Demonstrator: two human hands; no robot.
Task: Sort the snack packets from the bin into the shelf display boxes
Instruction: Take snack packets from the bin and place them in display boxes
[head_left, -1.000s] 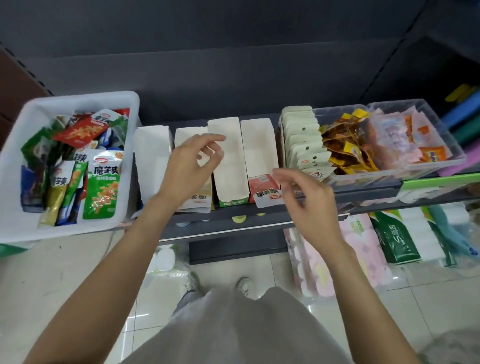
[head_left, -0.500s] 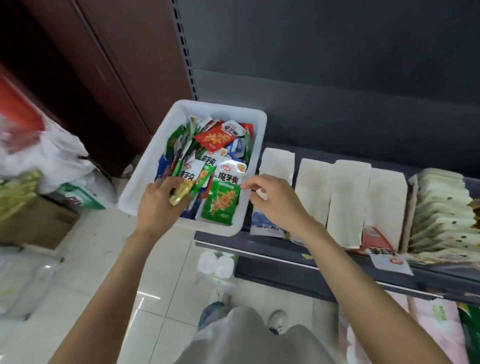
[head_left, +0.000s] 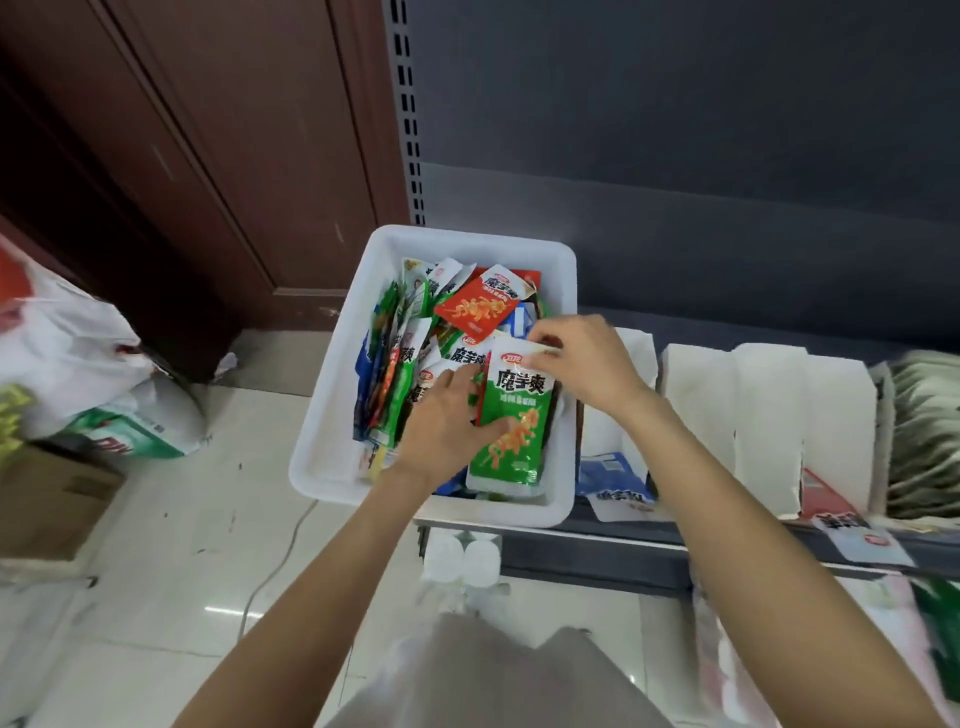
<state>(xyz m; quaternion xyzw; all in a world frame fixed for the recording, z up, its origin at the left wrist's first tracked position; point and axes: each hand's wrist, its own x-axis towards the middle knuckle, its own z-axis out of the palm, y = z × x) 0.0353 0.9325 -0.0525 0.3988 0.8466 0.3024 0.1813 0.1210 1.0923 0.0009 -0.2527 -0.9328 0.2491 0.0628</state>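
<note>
White plastic bin (head_left: 332, 457) on the shelf's left end, still heaped with snack packets. Our left hand (head_left: 441, 426) curls over green packets there; our right hand (head_left: 582, 364) pinches the big green foil packet (head_left: 514, 415) by its top edge. White cardboard display boxes (head_left: 769, 405) look mostly unfilled; we judge it early.

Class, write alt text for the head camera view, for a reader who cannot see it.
Two hands reach into a white bin of snack packets: the right hand pinches the top of a green packet, and the left hand rests on packets beside it. White display boxes line the shelf.
</note>
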